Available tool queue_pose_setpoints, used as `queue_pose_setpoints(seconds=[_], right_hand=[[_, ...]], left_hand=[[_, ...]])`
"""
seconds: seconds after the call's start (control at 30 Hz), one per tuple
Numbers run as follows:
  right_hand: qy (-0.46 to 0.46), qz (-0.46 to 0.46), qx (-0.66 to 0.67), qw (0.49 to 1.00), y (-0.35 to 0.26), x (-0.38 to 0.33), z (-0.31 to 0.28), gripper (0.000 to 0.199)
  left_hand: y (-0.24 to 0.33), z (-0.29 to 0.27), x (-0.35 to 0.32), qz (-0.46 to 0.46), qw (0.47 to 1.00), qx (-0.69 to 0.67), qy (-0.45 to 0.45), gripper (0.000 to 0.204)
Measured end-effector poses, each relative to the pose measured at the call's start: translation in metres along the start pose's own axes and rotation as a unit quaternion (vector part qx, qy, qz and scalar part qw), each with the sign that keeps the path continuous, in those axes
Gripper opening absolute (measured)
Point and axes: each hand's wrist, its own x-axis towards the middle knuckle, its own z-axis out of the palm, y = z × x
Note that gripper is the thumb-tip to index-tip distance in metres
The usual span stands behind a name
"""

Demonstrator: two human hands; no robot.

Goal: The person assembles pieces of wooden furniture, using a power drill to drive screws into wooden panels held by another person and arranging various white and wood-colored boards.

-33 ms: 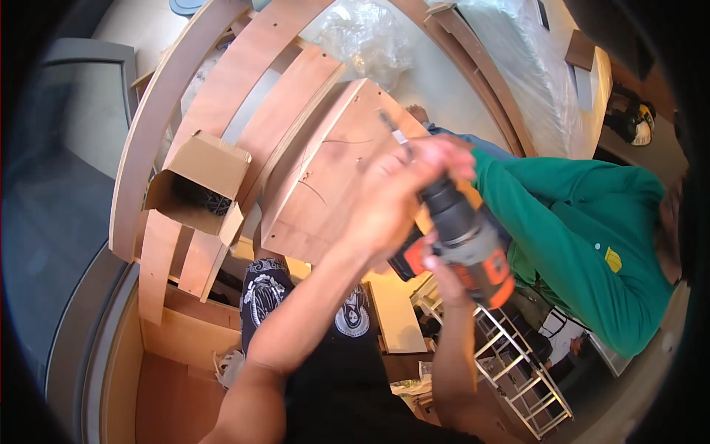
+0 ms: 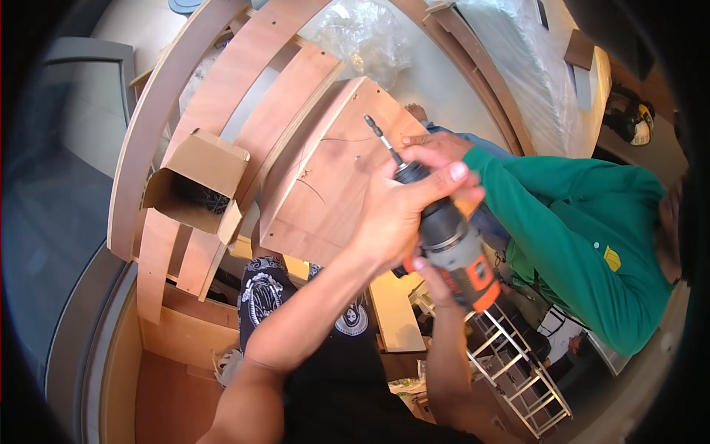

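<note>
I hold a cordless drill (image 2: 452,248), black, grey and orange, tilted with its long bit (image 2: 379,132) pointing up and left over a wooden box-like piece (image 2: 329,174). My left hand (image 2: 396,207) is wrapped about the drill's front end by the chuck, its thumb stretched out on top. My right hand (image 2: 436,285) grips the drill lower down at its handle, mostly hidden behind the body. The box-like piece has small holes and a curved dark line on its pale face. Left of it, an open cardboard box (image 2: 211,166) holds dark screws.
A co-worker in a green sleeve (image 2: 547,192) reaches in from the right, a hand (image 2: 436,144) at the wooden piece's edge. Curved wooden slats (image 2: 251,74) lie across the left. Clear plastic wrap (image 2: 362,44) is at the back; a metal ladder (image 2: 518,370) lies lower right.
The drill and both hands have shifted slightly left, and the bit's tip has swung left. My left thumb now stands out farther from the chuck. The cardboard box has barely moved.
</note>
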Motion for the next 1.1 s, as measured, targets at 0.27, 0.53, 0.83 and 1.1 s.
queue_pose_setpoints(seconds=[0.27,0.53,0.83,1.1], right_hand=[[-0.072,0.021,0.384,0.92,0.018,-0.006,0.03,0.06],[-0.182,0.095,0.551,0.809,0.021,-0.014,0.032,0.041],[-0.244,0.198,0.544,0.778,0.029,-0.02,0.029,0.024],[-0.239,0.23,0.527,0.782,0.025,-0.018,0.039,0.025]], left_hand=[[-0.024,-0.007,-0.022,0.139,0.977,0.13,-0.095,0.024],[-0.023,-0.013,-0.029,0.134,0.967,0.19,-0.1,0.025],[-0.021,-0.018,-0.037,0.175,0.967,0.184,-0.036,0.023],[-0.018,-0.025,-0.037,0.188,0.968,0.165,-0.001,0.022]])
